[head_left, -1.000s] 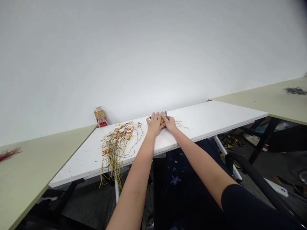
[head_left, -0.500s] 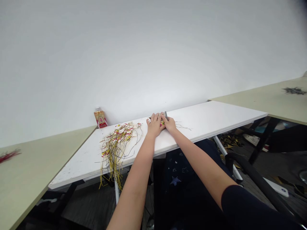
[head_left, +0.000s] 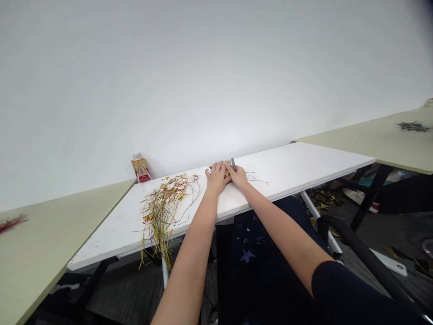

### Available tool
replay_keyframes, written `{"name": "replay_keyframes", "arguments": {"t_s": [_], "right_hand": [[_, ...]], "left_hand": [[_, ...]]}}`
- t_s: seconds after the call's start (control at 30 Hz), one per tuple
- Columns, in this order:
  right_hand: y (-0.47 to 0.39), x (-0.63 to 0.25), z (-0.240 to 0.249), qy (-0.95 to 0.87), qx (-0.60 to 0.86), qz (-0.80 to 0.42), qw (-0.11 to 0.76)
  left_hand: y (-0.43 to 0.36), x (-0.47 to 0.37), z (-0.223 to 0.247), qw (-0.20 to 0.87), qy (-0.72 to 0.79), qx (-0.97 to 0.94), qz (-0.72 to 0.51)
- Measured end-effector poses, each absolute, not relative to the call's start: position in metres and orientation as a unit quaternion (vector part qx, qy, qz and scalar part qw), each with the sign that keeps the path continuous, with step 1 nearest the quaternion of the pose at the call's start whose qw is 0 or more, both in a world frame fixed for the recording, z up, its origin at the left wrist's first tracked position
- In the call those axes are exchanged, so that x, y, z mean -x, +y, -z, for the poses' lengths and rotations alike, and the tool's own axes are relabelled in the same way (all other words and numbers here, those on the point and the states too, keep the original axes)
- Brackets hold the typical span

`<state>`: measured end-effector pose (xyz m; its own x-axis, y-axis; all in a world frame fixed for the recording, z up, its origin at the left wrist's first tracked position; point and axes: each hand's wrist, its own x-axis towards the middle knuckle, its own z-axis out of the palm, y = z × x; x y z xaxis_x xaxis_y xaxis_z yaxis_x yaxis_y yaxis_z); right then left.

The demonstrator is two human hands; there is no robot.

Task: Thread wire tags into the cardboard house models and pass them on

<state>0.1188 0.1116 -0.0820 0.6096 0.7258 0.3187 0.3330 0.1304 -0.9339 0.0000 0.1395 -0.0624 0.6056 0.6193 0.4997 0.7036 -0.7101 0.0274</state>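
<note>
My left hand (head_left: pixel 216 177) lies with stretched fingers over a small piece near the back edge of the white table (head_left: pixel 291 171). Red, white and yellow bits of that piece show beside the fingers; the rest is hidden. My right hand (head_left: pixel 238 177) touches the left and is closed round a small grey tool-like piece (head_left: pixel 233 164), too small to name. Thin dark wires (head_left: pixel 259 178) stick out to the right of it. On the left of the table is a heap of yellow and dark wires (head_left: pixel 161 216) with red-and-white striped tags, partly hanging over the front edge.
A bottle with a red and gold label (head_left: pixel 140 168) stands at the back left by the wall. Beige tables (head_left: pixel 37 234) adjoin on both sides, with a dark wire bundle (head_left: pixel 412 127) on the right one. A chair's black armrest (head_left: pixel 358 248) is at lower right.
Both hands stay at the same spot, and the right thumb and fingers have shifted slightly around the grey piece. The heap of wires has not moved.
</note>
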Motion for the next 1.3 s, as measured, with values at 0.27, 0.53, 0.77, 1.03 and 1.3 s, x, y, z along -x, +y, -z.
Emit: {"name": "replay_keyframes", "arguments": {"t_s": [0.27, 0.53, 0.77, 1.03, 1.3], "right_hand": [[0.115, -0.119, 0.089, -0.439, 0.551, -0.242, 0.667], [0.111, -0.116, 0.087, -0.462, 0.577, -0.2, 0.643], [0.106, -0.114, 0.084, -0.481, 0.595, -0.172, 0.62], [0.104, -0.113, 0.083, -0.495, 0.601, -0.153, 0.609], [0.106, -0.113, 0.082, -0.489, 0.606, -0.154, 0.608]], "left_hand": [[0.138, 0.003, 0.058, 0.068, -0.377, 0.886, 0.261], [0.141, 0.004, 0.059, 0.066, -0.383, 0.885, 0.256], [0.142, 0.005, 0.059, 0.066, -0.386, 0.885, 0.25], [0.141, 0.005, 0.058, 0.062, -0.382, 0.887, 0.251], [0.14, 0.004, 0.056, 0.071, -0.398, 0.884, 0.233]]}}
